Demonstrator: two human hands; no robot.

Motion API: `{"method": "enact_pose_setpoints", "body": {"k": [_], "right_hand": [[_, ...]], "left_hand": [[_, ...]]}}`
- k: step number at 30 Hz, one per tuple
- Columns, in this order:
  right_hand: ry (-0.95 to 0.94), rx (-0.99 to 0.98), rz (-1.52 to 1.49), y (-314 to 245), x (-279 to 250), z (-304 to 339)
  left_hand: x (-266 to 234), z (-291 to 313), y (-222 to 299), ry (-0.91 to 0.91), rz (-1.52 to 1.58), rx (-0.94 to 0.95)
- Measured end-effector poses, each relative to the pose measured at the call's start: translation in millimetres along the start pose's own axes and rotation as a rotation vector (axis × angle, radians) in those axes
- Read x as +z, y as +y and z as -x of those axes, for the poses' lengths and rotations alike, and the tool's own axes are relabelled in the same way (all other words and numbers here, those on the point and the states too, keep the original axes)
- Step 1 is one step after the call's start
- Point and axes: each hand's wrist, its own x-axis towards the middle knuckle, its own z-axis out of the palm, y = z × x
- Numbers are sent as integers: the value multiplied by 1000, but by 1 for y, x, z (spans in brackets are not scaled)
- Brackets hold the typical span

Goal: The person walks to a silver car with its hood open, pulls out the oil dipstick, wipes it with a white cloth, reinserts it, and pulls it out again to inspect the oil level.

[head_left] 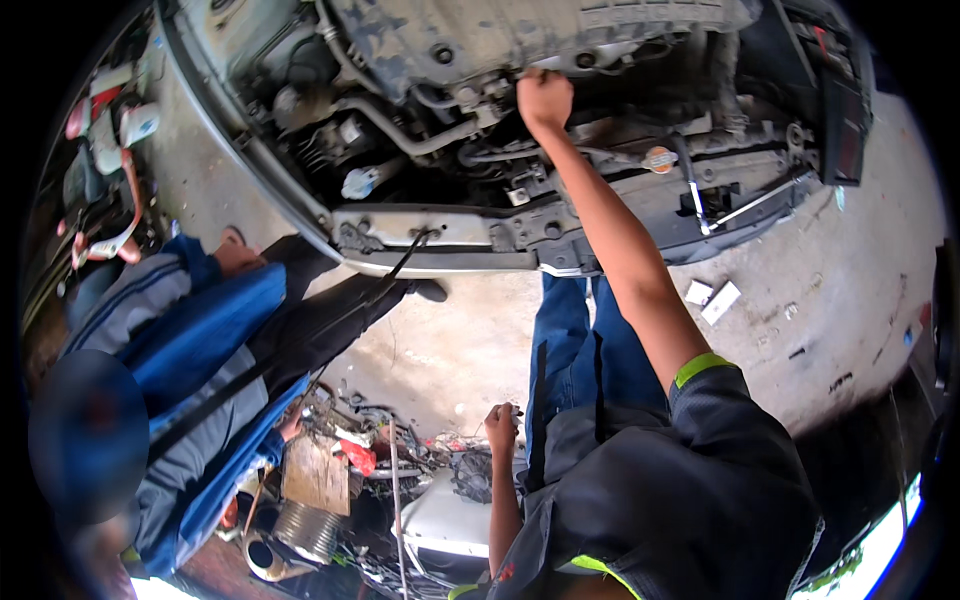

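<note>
My right hand (545,100) reaches over the front of a car and into its engine bay. Its fingers are curled closed beside the engine (450,45), next to a metal hose fitting (482,100); what they hold, if anything, is hidden. Low at my side, my left hand (502,428) is closed with a small dark thing at its fingertips, too small to name. A grey coolant hose (410,142) bends left of my right hand. Right of my forearm are the radiator cap (660,160) and a shiny wrench (692,190) leaning on the front panel (640,220).
Another person in a blue and grey jacket (200,310) stands at the left by the fender (235,150). Small white boxes (720,302) lie on the concrete floor (830,300). Behind are a cardboard piece (315,475), a coiled metal pipe (310,530) and piled scrap.
</note>
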Motion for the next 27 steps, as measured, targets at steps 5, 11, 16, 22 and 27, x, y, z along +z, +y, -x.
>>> {"method": "enact_pose_setpoints", "body": {"k": [5,11,16,22,27], "right_hand": [[36,-885,295,24,-19,-22],[-89,-616,452,18,-10,-19],[-216,-462,474,-11,-79,11],[-282,-511,184,57,-274,114],[-518,367,598,281,-433,220]], "left_hand": [[12,-7,14,-15,-67,72],[14,-14,22,-12,-125,162],[15,-14,35,-118,-86,157],[34,-38,67,-226,-165,130],[61,-67,93,-354,-405,329]]}}
